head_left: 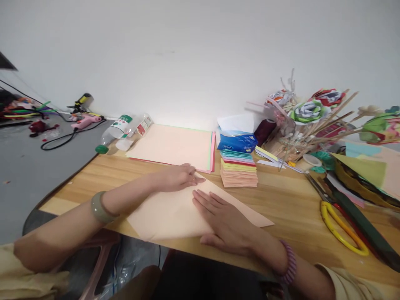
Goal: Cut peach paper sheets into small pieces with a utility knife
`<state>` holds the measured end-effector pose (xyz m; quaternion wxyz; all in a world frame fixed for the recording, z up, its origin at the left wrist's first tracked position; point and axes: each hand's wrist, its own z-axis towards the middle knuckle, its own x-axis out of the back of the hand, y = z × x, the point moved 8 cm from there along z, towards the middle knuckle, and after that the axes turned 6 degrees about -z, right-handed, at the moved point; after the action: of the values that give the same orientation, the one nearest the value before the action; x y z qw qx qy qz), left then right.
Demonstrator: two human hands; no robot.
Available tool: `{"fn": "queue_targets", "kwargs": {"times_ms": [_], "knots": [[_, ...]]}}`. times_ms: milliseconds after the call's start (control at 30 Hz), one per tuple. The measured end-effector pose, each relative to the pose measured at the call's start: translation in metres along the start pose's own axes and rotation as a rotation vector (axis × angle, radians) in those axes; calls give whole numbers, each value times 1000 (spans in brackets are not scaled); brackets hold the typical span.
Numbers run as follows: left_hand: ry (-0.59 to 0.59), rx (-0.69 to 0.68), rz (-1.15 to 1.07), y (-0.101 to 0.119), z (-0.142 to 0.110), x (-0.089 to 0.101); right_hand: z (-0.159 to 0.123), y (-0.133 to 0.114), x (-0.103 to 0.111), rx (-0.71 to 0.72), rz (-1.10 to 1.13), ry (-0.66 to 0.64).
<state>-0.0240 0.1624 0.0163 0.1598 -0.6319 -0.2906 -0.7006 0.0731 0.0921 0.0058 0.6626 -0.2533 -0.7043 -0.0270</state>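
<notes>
Your sheet (170, 216) lies on the near side of the pile (175, 143); your left hand (175, 178), loosely open, rests at its edge nearest the pile, likely anchoring it; your right hand (229, 227), open palm-down, sits farther from the pile, probably keeping paper flat.

Toward eight o'clock, the bare left hand (179, 177) is set off by a smooth, rounded, pale grey-green bangle (100, 207) and a loose beige sleeve (37, 273). The bare right hand (228, 223) goes with a purple coiled wristband (290, 262) (ridged like a spring), and the matching cuff (340, 281) at four o'clock is wrinkled.
</notes>
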Motion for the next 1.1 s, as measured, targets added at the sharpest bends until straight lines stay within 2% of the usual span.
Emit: {"fn": "queue_targets", "kwargs": {"times_ms": [200, 333, 567, 767, 867, 933, 1000, 1100], "knots": [[76, 36, 152, 7, 3, 8, 5, 8, 0, -14, -57, -40], [101, 9, 186, 12, 5, 6, 6, -1, -2, 1, -43, -14], [180, -26, 207, 10, 2, 4, 15, -45, -1, 127, 75, 26], [141, 24, 239, 5, 0, -2, 32, -104, -7, 285, -39, 195], [107, 49, 240, 3, -1, -5, 37, -122, -11, 323, -117, 291], [80, 52, 225, 2, -1, -8, 37, -118, -8, 256, -126, 368], [51, 48, 199, 1, -2, -10, 33, -103, -1, 100, -116, 436], [25, 32, 155, 2, -2, -12, 23, -76, -1, -123, -95, 415]]}}
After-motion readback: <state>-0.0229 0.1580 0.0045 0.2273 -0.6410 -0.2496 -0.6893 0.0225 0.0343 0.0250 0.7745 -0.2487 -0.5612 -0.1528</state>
